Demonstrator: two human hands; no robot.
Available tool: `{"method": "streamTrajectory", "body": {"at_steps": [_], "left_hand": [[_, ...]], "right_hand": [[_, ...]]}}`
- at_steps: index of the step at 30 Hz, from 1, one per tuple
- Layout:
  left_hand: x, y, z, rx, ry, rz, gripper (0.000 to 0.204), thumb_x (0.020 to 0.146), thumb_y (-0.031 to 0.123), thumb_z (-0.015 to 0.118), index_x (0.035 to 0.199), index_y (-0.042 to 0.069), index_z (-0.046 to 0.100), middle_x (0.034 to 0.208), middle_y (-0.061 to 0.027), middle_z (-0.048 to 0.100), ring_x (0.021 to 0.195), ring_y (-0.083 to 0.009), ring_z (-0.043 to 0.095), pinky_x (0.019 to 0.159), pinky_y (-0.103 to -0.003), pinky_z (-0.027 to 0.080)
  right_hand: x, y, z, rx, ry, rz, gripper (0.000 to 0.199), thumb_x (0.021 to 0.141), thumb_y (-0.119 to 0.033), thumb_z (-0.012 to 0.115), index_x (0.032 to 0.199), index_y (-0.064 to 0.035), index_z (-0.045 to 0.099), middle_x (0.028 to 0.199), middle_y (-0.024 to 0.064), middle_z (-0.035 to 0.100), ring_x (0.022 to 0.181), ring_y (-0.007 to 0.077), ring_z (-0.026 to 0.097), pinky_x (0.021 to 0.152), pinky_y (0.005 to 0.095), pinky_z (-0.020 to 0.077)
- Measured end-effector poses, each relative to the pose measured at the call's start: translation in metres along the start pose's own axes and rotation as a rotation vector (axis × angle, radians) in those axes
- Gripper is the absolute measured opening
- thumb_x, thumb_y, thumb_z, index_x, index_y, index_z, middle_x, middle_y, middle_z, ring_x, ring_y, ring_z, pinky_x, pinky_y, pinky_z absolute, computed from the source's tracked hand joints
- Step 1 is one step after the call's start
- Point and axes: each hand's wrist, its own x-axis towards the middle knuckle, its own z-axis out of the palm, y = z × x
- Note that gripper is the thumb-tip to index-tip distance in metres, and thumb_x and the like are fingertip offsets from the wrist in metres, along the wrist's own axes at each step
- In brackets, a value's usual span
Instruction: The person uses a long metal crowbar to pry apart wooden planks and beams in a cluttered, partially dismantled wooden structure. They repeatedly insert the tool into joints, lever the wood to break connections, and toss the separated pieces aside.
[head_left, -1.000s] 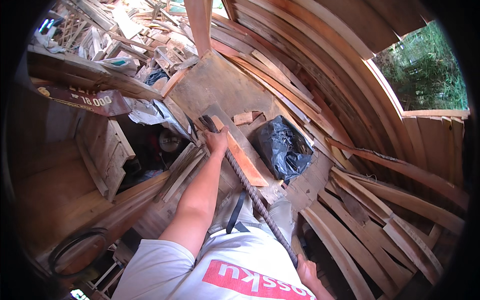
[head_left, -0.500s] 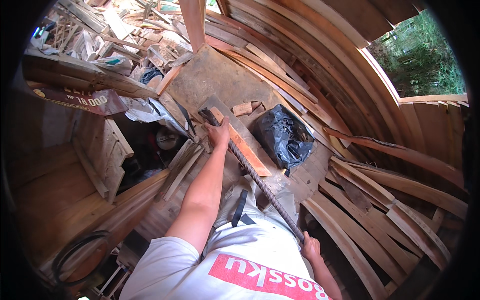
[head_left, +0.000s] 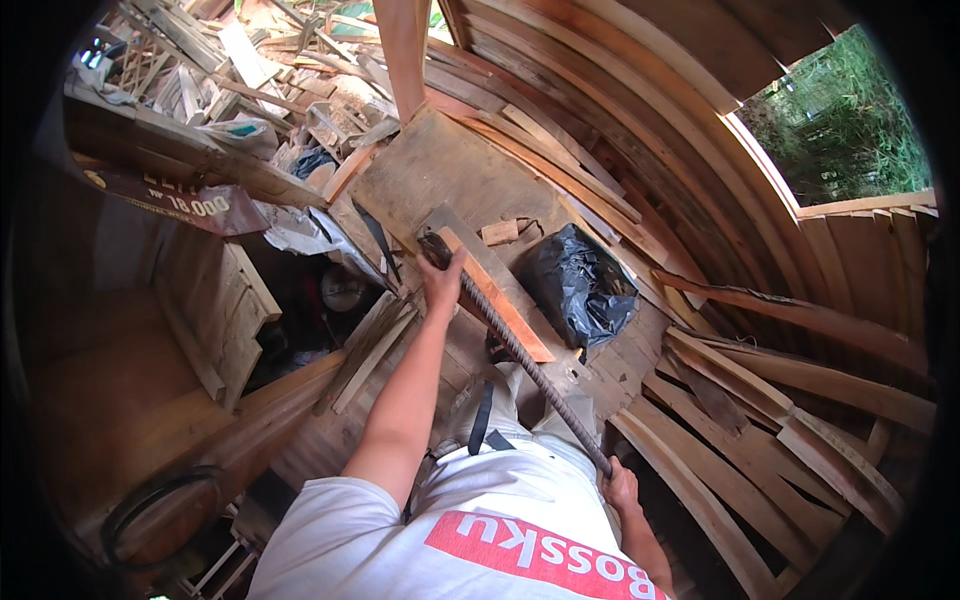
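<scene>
Left grip (head_left: pixel 441 283) is clamped on the far end of the ribbed steel bar (head_left: pixel 530 365); right grip (head_left: pixel 622 490) closes around its near end, probably firmly; beside the left grip lies the orange plank (head_left: pixel 497 295); keeping both wrists steady would control the bar well.

Left hand (head_left: pixel 441 283) covers far end of ribbed steel bar (head_left: pixel 530 365); bar tip unseen. Right hand (head_left: pixel 622 489) half behind white shirt (head_left: pixel 480 520) (fingers unclear). Black plastic bag (head_left: pixel 578 287) contents hidden.
</scene>
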Motion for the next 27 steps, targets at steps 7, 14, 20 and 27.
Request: {"method": "streamTrajectory", "body": {"at_steps": [7, 14, 20, 27], "left_hand": [[0.057, 0.018, -0.059, -0.339, -0.196, -0.026, 0.037, 0.094, 0.035, 0.051, 0.118, 0.007, 0.057, 0.098, -0.0037, 0.061, 0.083, -0.0117, 0.054, 0.073, -0.027, 0.043], [0.097, 0.032, -0.059, -0.121, -0.393, -0.203, 0.021, 0.087, 0.024, 0.053, 0.090, 0.012, 0.070, 0.080, 0.0017, 0.062, 0.068, -0.0105, 0.052, 0.060, -0.027, 0.039], [0.108, 0.016, -0.054, -0.245, -0.380, -0.265, 0.016, 0.084, 0.021, 0.059, 0.088, 0.012, 0.071, 0.077, 0.0020, 0.061, 0.063, -0.0110, 0.048, 0.061, -0.028, 0.039], [0.107, 0.019, -0.045, -0.214, -0.355, -0.255, 0.015, 0.083, 0.019, 0.060, 0.087, 0.009, 0.071, 0.071, 0.0019, 0.058, 0.060, -0.0110, 0.044, 0.057, -0.027, 0.037]], "right_hand": [[0.000, 0.001, -0.013, -0.042, -0.018, 0.046, 0.021, 0.078, -0.011, 0.057, 0.098, -0.0101, 0.052, 0.085, 0.0218, 0.064, 0.087, 0.0422, 0.061, 0.076, 0.0531, 0.0464], [-0.003, 0.009, -0.008, 0.015, -0.015, 0.048, 0.024, 0.076, -0.023, 0.067, 0.090, -0.0064, 0.055, 0.083, 0.0240, 0.064, 0.086, 0.0428, 0.061, 0.076, 0.0519, 0.0472], [-0.007, -0.018, -0.031, 0.076, -0.074, 0.282, 0.032, 0.075, -0.040, 0.069, 0.086, -0.0096, 0.071, 0.083, 0.0211, 0.066, 0.084, 0.0369, 0.065, 0.077, 0.0446, 0.0495], [-0.050, -0.022, -0.054, 0.021, 0.114, 0.190, 0.025, 0.074, -0.032, 0.065, 0.075, -0.0073, 0.069, 0.073, 0.0206, 0.064, 0.073, 0.0384, 0.064, 0.071, 0.0449, 0.0500]]}}
